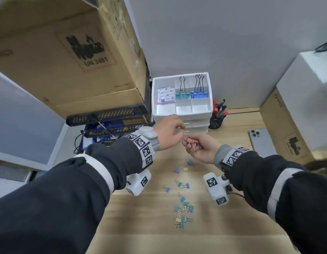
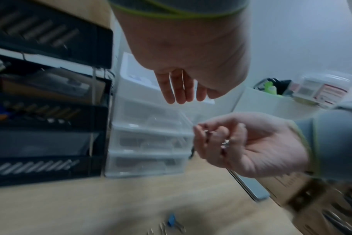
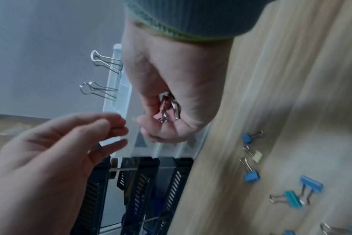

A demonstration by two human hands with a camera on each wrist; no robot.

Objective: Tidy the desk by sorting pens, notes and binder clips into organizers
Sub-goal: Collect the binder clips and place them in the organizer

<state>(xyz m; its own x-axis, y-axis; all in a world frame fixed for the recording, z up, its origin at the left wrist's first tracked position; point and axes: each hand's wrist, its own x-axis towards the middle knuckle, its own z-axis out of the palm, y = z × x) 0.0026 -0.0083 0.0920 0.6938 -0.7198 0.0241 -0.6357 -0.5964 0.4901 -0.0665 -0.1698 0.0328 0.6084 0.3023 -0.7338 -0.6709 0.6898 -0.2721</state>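
My right hand [image 1: 194, 145] is palm up in front of the white drawer organizer [image 1: 181, 114] and grips a small bunch of pink binder clips [image 1: 192, 141]. The pink clips [image 3: 165, 111] lie in the curled fingers of my right hand [image 3: 167, 125]. My left hand [image 1: 174, 130] hovers just left of and above it, fingers loosely bent and holding nothing. In the organizer's top tray stand a large teal clip [image 1: 182, 96], large blue clips [image 1: 199, 94] and note pads [image 1: 165, 96]. Several small blue, teal and yellow clips [image 1: 183, 206] lie scattered on the wooden desk.
A black cup of pens [image 1: 217, 118] stands right of the organizer, and a phone [image 1: 260, 142] lies beyond it. Black mesh trays [image 1: 107, 118] under a large cardboard box [image 1: 67, 52] fill the left. Another box [image 1: 287, 129] bounds the right edge.
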